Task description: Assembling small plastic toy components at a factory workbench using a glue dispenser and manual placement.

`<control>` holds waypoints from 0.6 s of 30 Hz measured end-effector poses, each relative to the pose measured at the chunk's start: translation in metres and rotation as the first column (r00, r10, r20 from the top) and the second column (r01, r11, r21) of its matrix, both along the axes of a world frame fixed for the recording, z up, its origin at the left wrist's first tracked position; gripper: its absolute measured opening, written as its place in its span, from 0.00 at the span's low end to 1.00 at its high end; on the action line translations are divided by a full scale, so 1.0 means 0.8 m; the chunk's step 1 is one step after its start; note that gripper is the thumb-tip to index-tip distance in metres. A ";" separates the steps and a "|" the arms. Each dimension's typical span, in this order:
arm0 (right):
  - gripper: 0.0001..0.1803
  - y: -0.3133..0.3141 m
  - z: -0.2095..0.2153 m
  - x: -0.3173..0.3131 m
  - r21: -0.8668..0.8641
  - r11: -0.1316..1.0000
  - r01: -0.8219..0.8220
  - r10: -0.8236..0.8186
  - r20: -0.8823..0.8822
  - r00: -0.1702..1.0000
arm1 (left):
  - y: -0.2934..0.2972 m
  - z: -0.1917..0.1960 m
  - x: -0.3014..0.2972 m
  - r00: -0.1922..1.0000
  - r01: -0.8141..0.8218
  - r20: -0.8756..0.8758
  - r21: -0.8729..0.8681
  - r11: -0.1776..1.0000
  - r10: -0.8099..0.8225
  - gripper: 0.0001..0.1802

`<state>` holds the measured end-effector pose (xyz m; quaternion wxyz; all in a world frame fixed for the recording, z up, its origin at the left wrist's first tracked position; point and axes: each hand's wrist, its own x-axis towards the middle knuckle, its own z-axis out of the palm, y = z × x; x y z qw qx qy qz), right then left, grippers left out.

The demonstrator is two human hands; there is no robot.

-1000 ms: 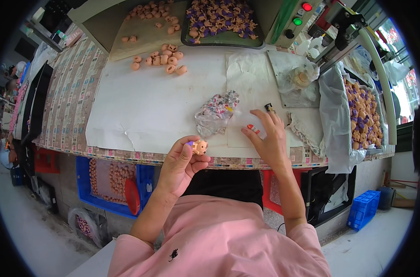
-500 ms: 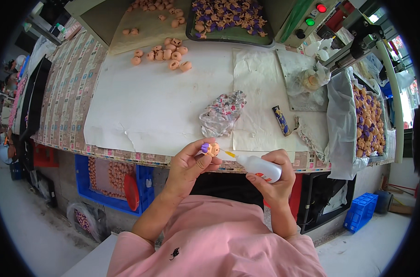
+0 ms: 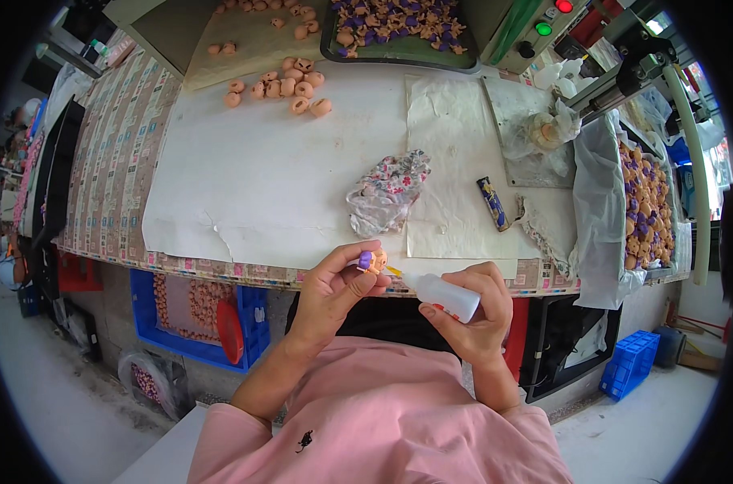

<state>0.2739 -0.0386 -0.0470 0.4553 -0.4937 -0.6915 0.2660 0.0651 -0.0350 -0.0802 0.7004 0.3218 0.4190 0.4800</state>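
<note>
Pinched between thumb and fingers of my left hand (image 3: 332, 289) is a small doll figure (image 3: 373, 260), peach-coloured with a purple part. My right hand (image 3: 475, 310) is wrapped round a white squeeze bottle (image 3: 447, 296), tilted with its thin yellow-tipped nozzle (image 3: 395, 271) toward the figure. The tip is at or very close to the figure's side; whether they touch, I cannot tell. Both hands are held just off the table's front edge. Beyond them a crumpled floral cloth (image 3: 387, 192) lies on the white paper.
Loose peach doll heads (image 3: 290, 85) lie further back, beside a dark tray (image 3: 399, 60) of peach and purple pieces. A narrow blue packet (image 3: 491, 204) is on the right. A plastic-lined bin (image 3: 596, 210) of figures stands at the far right. Below, left, is a blue crate (image 3: 145, 310).
The bottle has tipped a little more steeply, its nozzle still at the figure. In my left hand the figure has turned slightly. The view has shifted a little.
</note>
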 end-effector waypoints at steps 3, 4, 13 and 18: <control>0.22 0.000 0.001 0.000 -0.002 1.000 0.011 -0.011 0.003 1.000 | 0.000 -0.003 0.001 1.000 0.003 -0.021 0.020 1.000 -0.002 0.25; 0.22 0.000 0.001 0.000 -0.003 1.000 0.012 -0.012 0.003 1.000 | 0.000 -0.003 0.002 1.000 0.004 -0.021 0.019 1.000 -0.004 0.25; 0.22 -0.001 -0.004 0.003 0.009 1.000 0.003 -0.004 0.014 1.000 | -0.001 -0.007 0.005 0.999 0.004 -0.033 0.021 1.000 -0.003 0.24; 0.22 0.000 -0.004 0.003 0.003 1.000 -0.002 0.001 0.018 1.000 | 0.000 -0.006 0.006 0.999 0.002 -0.042 0.026 1.000 -0.001 0.24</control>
